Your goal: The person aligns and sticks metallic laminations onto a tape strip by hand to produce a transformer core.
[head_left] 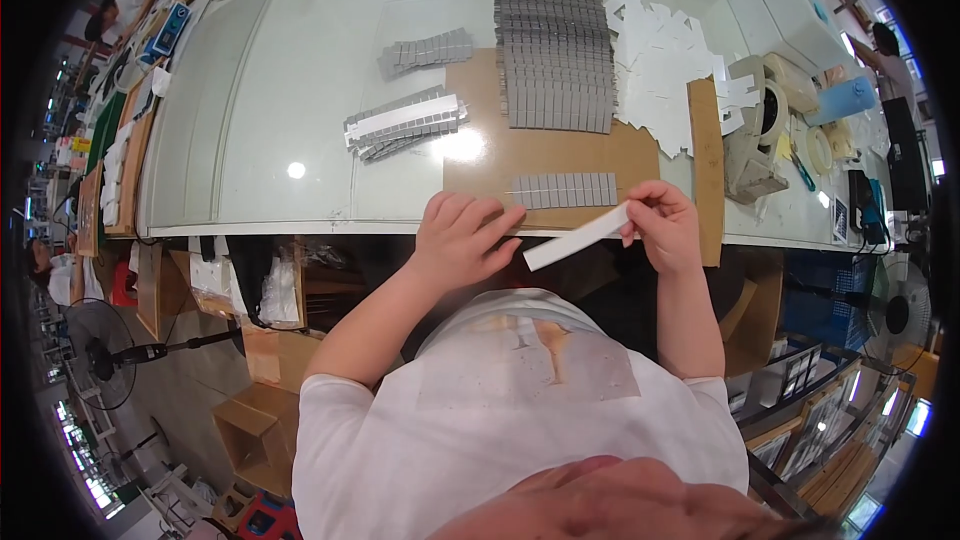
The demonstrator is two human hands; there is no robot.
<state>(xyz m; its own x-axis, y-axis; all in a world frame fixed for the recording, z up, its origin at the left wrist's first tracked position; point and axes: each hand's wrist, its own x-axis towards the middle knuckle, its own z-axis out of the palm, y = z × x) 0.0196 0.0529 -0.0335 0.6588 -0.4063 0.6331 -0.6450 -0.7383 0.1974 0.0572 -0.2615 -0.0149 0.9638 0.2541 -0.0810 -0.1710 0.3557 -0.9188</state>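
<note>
My right hand (664, 224) pinches one end of a white strip (574, 241), which slants down to the left over the table's front edge. At that same edge my left hand (462, 237) rests with its fingers spread, holding nothing. Between the hands a grey slotted strip piece (565, 189) lies flat on a brown cardboard sheet (480, 145). Left of the sheet, a small pile of grey strip pieces carries a white strip (407, 120) on top. Behind it sits another small grey pile (428, 52). A long overlapping stack of grey pieces (556, 50) covers the sheet's far part.
White cut-out sheets (665, 65) lie right of the long stack, beside an upright-looking cardboard strip (705, 170). A tape dispenser (758, 130), a blue bottle (845, 100) and a white box (785, 15) crowd the right side. A fan (100, 355) stands at lower left.
</note>
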